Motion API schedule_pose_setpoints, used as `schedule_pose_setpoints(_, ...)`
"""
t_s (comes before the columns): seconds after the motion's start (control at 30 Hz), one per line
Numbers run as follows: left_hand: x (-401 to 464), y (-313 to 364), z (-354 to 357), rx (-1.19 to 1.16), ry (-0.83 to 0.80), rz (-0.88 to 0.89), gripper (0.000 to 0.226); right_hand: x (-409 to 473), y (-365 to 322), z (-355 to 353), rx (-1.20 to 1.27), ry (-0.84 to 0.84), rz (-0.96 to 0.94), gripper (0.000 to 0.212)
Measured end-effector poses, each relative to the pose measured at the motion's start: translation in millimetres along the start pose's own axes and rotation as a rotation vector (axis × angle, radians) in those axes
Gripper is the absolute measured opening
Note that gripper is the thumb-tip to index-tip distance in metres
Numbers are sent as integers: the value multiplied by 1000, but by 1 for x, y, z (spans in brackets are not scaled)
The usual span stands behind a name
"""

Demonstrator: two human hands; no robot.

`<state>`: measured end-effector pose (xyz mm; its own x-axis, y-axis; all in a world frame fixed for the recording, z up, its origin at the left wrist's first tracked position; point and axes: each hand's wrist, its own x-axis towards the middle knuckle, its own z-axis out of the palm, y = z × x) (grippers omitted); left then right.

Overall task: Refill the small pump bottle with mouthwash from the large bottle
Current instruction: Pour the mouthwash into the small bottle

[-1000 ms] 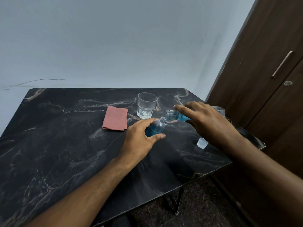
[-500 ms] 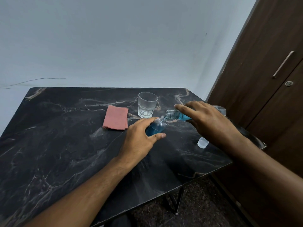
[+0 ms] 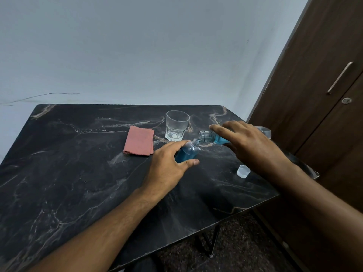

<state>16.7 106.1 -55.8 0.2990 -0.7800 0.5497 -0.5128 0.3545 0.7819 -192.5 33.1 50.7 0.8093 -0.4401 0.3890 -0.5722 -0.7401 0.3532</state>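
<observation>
head cam, lg bottle point(image 3: 213, 136) tipped, sm bottle point(image 3: 188, 152) held

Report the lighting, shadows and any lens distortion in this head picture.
Head view: soft, even light, no harsh glare; faint shadow under the left hand on the table; wide-angle lens bends the cupboard edge; the glass looks sharp.

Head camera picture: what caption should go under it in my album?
Right hand tips the big bottle of blue mouthwash into the small bottle held by the left hand.
</observation>
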Motion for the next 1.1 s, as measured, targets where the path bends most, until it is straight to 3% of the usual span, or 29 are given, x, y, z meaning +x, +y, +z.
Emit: schedule_pose_setpoints(1.1, 1, -2, -1, 4, -6, 3, 53, 0, -4, -1, 42, 27, 14, 66)
